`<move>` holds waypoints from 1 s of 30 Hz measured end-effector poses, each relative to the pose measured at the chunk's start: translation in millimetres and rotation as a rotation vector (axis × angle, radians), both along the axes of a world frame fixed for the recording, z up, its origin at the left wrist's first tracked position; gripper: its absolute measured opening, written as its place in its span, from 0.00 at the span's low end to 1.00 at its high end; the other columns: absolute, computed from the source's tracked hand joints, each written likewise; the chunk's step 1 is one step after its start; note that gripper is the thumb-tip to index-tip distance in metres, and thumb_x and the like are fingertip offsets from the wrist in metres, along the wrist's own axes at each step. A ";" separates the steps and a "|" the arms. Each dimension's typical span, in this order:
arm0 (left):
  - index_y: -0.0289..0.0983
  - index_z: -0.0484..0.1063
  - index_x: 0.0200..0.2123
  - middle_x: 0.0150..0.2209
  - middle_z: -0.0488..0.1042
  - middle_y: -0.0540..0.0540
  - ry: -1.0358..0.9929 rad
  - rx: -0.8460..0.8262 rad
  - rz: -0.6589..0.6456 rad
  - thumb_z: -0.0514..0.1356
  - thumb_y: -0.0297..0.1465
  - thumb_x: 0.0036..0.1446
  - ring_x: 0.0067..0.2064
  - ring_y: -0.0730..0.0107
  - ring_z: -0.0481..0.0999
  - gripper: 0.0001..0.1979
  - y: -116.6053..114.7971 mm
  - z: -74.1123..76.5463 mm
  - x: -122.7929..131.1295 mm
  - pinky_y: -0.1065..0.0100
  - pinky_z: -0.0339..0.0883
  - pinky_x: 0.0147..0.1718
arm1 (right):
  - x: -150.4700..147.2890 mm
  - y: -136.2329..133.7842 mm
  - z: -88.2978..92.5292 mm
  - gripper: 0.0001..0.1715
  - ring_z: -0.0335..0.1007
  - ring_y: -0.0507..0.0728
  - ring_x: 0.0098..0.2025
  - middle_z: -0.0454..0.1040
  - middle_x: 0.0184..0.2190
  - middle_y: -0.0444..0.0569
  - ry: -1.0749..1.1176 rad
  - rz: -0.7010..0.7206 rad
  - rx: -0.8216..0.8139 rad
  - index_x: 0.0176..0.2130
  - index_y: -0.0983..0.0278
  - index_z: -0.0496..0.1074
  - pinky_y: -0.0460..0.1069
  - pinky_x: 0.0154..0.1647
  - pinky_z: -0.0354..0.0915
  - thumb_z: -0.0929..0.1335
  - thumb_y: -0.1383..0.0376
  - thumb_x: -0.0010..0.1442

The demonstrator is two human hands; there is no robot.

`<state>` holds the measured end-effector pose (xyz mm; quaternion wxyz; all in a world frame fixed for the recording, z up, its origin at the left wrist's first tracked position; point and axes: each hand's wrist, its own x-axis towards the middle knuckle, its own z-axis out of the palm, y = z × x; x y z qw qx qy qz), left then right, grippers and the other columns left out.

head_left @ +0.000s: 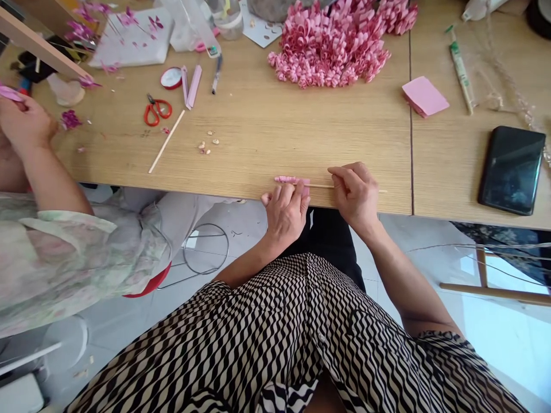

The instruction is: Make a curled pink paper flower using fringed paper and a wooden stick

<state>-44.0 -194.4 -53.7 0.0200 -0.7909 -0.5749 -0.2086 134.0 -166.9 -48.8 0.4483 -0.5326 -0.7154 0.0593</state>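
At the table's front edge, my left hand (286, 212) presses its fingers down on a small pink paper piece (286, 179) with a curled, fringed edge. A thin wooden stick (321, 186) runs from the paper towards the right, its far tip showing past my right hand. My right hand (355, 192) is closed around this stick, thumb and forefinger together. Beneath the left fingers, how the paper meets the stick is hidden.
Behind my hands lies a heap of curled pink paper pieces (331, 49). Pink paper squares (425, 96) and a black device (511, 170) are on the right. Red-handled scissors (157, 110) and another stick (167, 141) lie left, near a co-worker's hand (28, 123).
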 end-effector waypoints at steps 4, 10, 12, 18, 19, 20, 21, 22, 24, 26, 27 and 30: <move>0.38 0.70 0.56 0.39 0.75 0.42 -0.009 0.005 0.008 0.42 0.42 0.70 0.41 0.60 0.69 0.25 0.2 -1.6 -0.2 0.58 0.51 0.43 | -0.4 0.1 -0.1 0.14 0.70 0.56 0.39 0.74 0.36 0.51 -0.005 0.005 -0.008 0.43 0.61 0.75 0.54 0.40 0.69 0.61 0.65 0.67; 0.38 0.70 0.56 0.38 0.75 0.42 -0.027 0.031 0.000 0.43 0.42 0.70 0.41 0.61 0.69 0.24 2.7 -2.0 0.0 0.58 0.51 0.43 | -1.0 -0.1 0.1 0.14 0.70 0.57 0.40 0.73 0.36 0.51 0.001 0.000 -0.035 0.43 0.61 0.75 0.55 0.41 0.69 0.61 0.65 0.67; 0.39 0.71 0.55 0.40 0.75 0.41 -0.052 0.016 0.005 0.43 0.42 0.70 0.43 0.59 0.69 0.24 3.4 -1.1 0.5 0.57 0.51 0.44 | -1.4 -0.3 0.2 0.14 0.70 0.57 0.40 0.73 0.36 0.51 -0.004 0.009 -0.038 0.43 0.61 0.75 0.55 0.42 0.69 0.61 0.65 0.67; 0.38 0.70 0.57 0.40 0.74 0.41 -0.058 -0.027 0.000 0.43 0.43 0.70 0.43 0.59 0.69 0.25 4.1 -0.9 1.2 0.57 0.51 0.45 | -2.0 -0.5 -0.3 0.14 0.69 0.57 0.41 0.73 0.37 0.52 -0.003 0.008 -0.059 0.43 0.60 0.74 0.56 0.42 0.68 0.60 0.65 0.67; 0.39 0.70 0.56 0.40 0.74 0.41 -0.059 -0.019 0.003 0.42 0.43 0.70 0.43 0.59 0.69 0.25 4.2 -1.3 1.0 0.57 0.51 0.45 | -2.0 -0.4 -0.5 0.14 0.69 0.57 0.41 0.73 0.37 0.52 -0.004 0.012 -0.060 0.43 0.60 0.74 0.56 0.42 0.68 0.60 0.65 0.67; 0.39 0.71 0.56 0.41 0.74 0.41 -0.062 -0.009 0.003 0.42 0.43 0.70 0.44 0.58 0.69 0.24 4.2 -1.7 0.8 0.57 0.51 0.45 | -2.0 -0.3 -0.8 0.14 0.69 0.57 0.41 0.73 0.37 0.51 -0.007 0.016 -0.058 0.43 0.60 0.74 0.56 0.43 0.68 0.60 0.65 0.67; 0.40 0.71 0.55 0.42 0.74 0.41 -0.064 -0.002 0.001 0.42 0.42 0.70 0.45 0.58 0.69 0.24 4.2 -2.1 0.5 0.57 0.51 0.45 | -2.1 -0.2 -1.0 0.14 0.69 0.57 0.41 0.73 0.37 0.51 -0.011 0.016 -0.055 0.43 0.60 0.74 0.56 0.43 0.68 0.60 0.65 0.67; 0.40 0.71 0.55 0.43 0.74 0.41 -0.066 0.004 -0.002 0.42 0.42 0.70 0.46 0.58 0.69 0.24 4.2 -2.5 0.3 0.57 0.50 0.45 | -2.2 -0.1 -1.2 0.14 0.69 0.57 0.40 0.73 0.37 0.51 -0.014 0.015 -0.051 0.43 0.60 0.74 0.56 0.42 0.68 0.60 0.65 0.67; 0.39 0.71 0.56 0.39 0.74 0.42 -0.058 0.008 -0.004 0.42 0.42 0.70 0.43 0.59 0.69 0.24 4.3 -3.0 -0.2 0.58 0.50 0.44 | -2.2 -0.1 -1.4 0.14 0.69 0.57 0.40 0.73 0.37 0.52 -0.016 0.010 -0.046 0.43 0.60 0.74 0.56 0.42 0.68 0.60 0.65 0.67; 0.39 0.71 0.55 0.38 0.74 0.42 -0.057 0.020 0.002 0.43 0.43 0.70 0.42 0.60 0.70 0.24 4.8 -2.9 -0.3 0.58 0.51 0.44 | -2.1 -0.2 -1.6 0.14 0.69 0.57 0.40 0.73 0.37 0.51 -0.023 0.012 -0.041 0.44 0.60 0.74 0.55 0.42 0.68 0.60 0.65 0.67; 0.39 0.72 0.55 0.39 0.74 0.42 -0.063 0.025 0.002 0.43 0.42 0.70 0.43 0.59 0.70 0.24 5.1 -2.7 -0.2 0.58 0.51 0.44 | -2.1 -0.3 -1.8 0.14 0.69 0.57 0.40 0.73 0.37 0.51 -0.029 0.016 -0.037 0.44 0.60 0.74 0.55 0.42 0.68 0.60 0.65 0.67; 0.40 0.72 0.55 0.42 0.74 0.41 -0.074 0.032 -0.004 0.44 0.40 0.70 0.45 0.59 0.70 0.22 5.4 -2.1 0.2 0.58 0.51 0.45 | -1.8 -0.6 -2.3 0.14 0.68 0.57 0.40 0.73 0.37 0.51 -0.037 0.014 -0.032 0.44 0.60 0.74 0.56 0.42 0.68 0.60 0.65 0.67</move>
